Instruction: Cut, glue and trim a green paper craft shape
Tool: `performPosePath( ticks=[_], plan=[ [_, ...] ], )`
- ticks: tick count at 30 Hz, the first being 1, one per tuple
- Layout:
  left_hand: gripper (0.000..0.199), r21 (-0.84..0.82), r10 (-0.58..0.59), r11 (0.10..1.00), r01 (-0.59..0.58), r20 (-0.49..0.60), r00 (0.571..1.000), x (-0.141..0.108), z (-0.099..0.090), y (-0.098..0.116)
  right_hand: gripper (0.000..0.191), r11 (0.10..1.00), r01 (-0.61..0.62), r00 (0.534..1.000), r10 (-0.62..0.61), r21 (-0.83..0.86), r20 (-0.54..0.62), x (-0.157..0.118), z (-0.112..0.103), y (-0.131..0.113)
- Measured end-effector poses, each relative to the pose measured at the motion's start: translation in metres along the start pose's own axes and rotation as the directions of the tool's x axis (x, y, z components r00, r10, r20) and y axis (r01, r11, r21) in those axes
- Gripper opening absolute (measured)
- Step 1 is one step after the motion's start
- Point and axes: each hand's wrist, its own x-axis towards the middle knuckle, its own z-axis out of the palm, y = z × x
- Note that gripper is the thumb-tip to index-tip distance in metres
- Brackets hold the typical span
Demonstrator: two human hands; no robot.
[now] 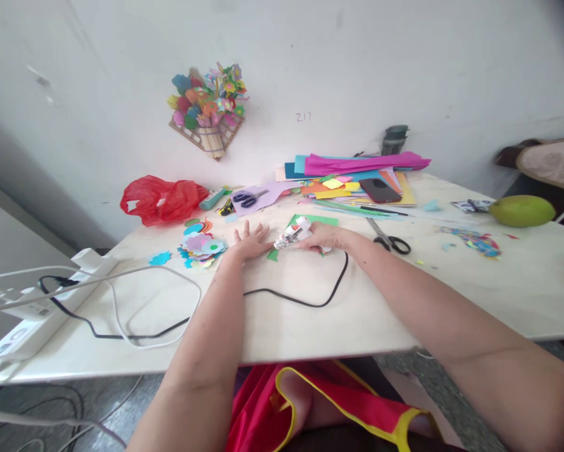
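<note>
My right hand (324, 236) is wrapped round a white glue gun (293, 232), whose nozzle points down and left. A black cord runs from it across the table. Beneath the gun lies a sheet of green paper (328, 220), partly covered by it. A small green cut piece (273, 255) sits just under the nozzle; I cannot tell whether they touch. My left hand (251, 242) rests flat on the table with its fingers spread, beside the nozzle. Left of that hand is a pile of cut paper flowers (201, 243) in several colours.
A white power strip (46, 307) with looping cables lies at the left. Black-handled scissors (389, 240) are right of my right hand. Behind are a red plastic bag (162, 198), coloured paper sheets (357, 164), a phone (380, 190) and blue-handled scissors (249, 198). A green mango-like fruit (522, 210) sits far right.
</note>
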Motion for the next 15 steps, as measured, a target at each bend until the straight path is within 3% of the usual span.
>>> performPosePath(
  ticks=[15],
  plan=[
    [0.079, 0.017, -0.006, 1.000, 0.006, 0.009, 1.000, 0.0013, 0.0001, -0.0002, 0.036, 0.999, -0.005, 1.000, 0.005, -0.044, -0.017, 0.0024, -0.0015, 0.0021]
  ],
)
